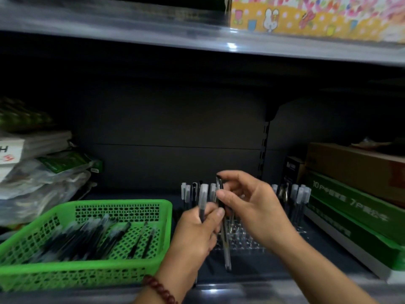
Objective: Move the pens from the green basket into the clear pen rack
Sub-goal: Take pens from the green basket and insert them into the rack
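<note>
A green plastic basket [122,207] stands at the lower left of the shelf with several dark pens [92,235] lying in it. To its right sits the clear pen rack [243,240], with capped pens [300,196] upright along its back row. My left hand [197,233] grips a bundle of pens [203,200] upright in front of the rack. My right hand [252,205] pinches a single dark pen [220,194] near its top, above the rack and close against the left hand's bundle.
Stacked plastic-wrapped packets [43,172] fill the left of the shelf. Green and brown cardboard boxes [355,194] lie at the right, close to the rack. An upper shelf edge [197,38] runs overhead with a colourful box on it.
</note>
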